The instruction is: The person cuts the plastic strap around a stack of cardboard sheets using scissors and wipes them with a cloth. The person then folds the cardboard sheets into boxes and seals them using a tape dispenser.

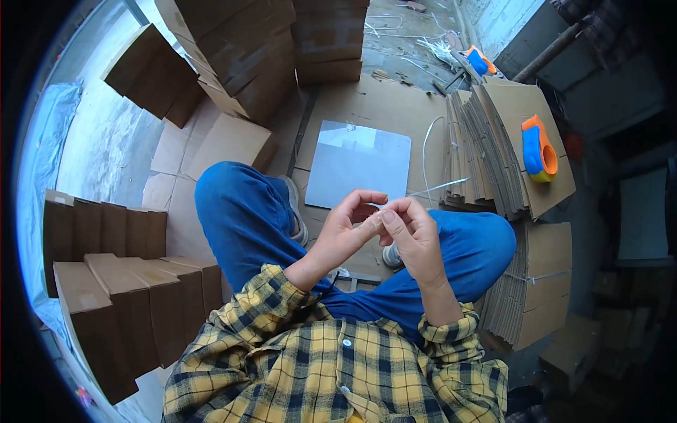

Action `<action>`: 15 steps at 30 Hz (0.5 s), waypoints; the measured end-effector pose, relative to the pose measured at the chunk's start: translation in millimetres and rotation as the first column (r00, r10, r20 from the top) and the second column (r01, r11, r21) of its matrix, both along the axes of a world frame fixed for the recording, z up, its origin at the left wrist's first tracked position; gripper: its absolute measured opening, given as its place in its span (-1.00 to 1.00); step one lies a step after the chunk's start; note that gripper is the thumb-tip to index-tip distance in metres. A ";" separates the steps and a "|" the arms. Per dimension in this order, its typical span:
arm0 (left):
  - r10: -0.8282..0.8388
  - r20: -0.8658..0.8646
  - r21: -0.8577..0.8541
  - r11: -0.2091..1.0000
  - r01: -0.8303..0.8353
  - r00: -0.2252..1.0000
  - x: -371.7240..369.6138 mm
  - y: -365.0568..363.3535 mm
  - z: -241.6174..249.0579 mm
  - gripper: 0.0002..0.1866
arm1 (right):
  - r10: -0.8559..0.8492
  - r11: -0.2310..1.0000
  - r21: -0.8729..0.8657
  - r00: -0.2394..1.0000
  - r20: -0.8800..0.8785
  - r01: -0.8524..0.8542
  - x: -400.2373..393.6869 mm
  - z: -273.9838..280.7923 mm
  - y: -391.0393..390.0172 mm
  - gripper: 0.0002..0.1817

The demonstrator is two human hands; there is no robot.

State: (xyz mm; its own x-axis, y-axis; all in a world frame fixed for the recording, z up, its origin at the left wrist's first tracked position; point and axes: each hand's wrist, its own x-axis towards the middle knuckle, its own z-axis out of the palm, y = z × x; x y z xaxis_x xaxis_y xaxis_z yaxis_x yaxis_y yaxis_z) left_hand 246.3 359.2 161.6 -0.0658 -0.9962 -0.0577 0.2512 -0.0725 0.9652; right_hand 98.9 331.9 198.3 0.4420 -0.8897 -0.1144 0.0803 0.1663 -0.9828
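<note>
Above my lap, my left hand (352,229) and my right hand (415,236) meet at the fingertips. Both are closed in a pinch. Something small and pale shows between the fingertips, too small to name. A thin white strip (448,185) sticks out to the right from behind my right fingers; I cannot tell which hand holds it. Beyond my hands a light grey square board (360,161) lies flat on cardboard on the floor.
Folded cardboard sheets (486,148) are stacked at the right, with an orange and blue tape dispenser (539,149) on top. Another dispenser (481,61) sits farther back. Tied cardboard (546,275) stands nearer. Box stacks (247,53) rise behind; more boxes (134,282) line the left.
</note>
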 end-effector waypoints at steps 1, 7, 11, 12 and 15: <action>-0.002 -0.001 0.001 1.000 0.002 1.000 0.2 -2.3 -1.6 -0.59 | -0.002 1.000 0.001 1.000 -0.001 0.002 -1.1 -4.5 -3.0 -0.74; 0.047 0.222 -0.068 0.997 -0.033 0.974 1.7 -14.6 -7.2 -0.56 | 0.084 0.969 0.210 0.975 0.205 -0.128 -9.5 -26.1 -13.4 -0.53; 0.008 0.196 -0.034 0.999 -0.002 0.981 -3.4 -18.3 -19.1 -0.55 | 0.091 0.985 0.132 0.988 0.125 -0.108 0.9 -28.6 -13.8 -0.60; 0.004 0.143 -0.019 1.000 -0.002 0.990 -6.6 -20.2 -22.2 -0.55 | 0.058 0.986 0.145 0.985 0.162 -0.082 1.4 -34.1 -15.1 -0.60; 0.002 0.117 -0.035 0.999 0.002 0.993 -10.3 -23.4 -27.2 -0.63 | 0.057 0.979 0.184 0.981 0.186 -0.092 -1.9 -44.7 -19.6 -0.60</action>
